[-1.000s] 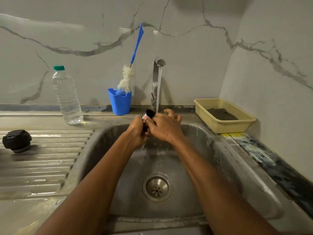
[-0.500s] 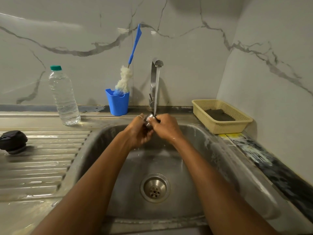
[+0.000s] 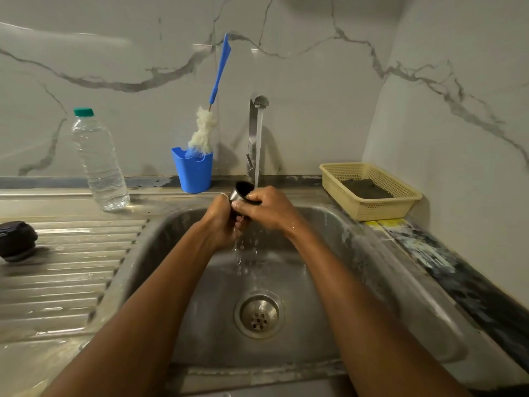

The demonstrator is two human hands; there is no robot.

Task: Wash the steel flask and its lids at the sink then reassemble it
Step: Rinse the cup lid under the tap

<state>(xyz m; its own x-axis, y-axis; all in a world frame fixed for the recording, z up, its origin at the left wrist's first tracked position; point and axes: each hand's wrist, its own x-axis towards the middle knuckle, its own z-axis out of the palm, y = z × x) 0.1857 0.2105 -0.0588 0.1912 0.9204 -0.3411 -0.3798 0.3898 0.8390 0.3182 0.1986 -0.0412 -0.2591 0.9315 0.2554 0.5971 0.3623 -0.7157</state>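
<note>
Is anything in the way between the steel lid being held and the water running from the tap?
Nothing visible does. The steel lid sits in the grip of the left hand and right hand, directly beside the water stream, which lands on the right hand next to the lid's rim.

The steel lid (image 3: pixel 242 193) is mostly buried under the fingers of the left hand (image 3: pixel 221 224) and right hand (image 3: pixel 270 210), only its dark mouth and a bit of rim poking out at 12 o'clock. Over at 9 o'clock the black lid (image 3: pixel 17 240) is chopped by the frame edge, and the dark slab (image 3: pixel 365 189) in the yellow basket (image 3: pixel 372 209) at 2 o'clock is too murky to name. The brush (image 3: pixel 203 130) has its lower end sunk in the blue cup (image 3: pixel 193 174).
</note>
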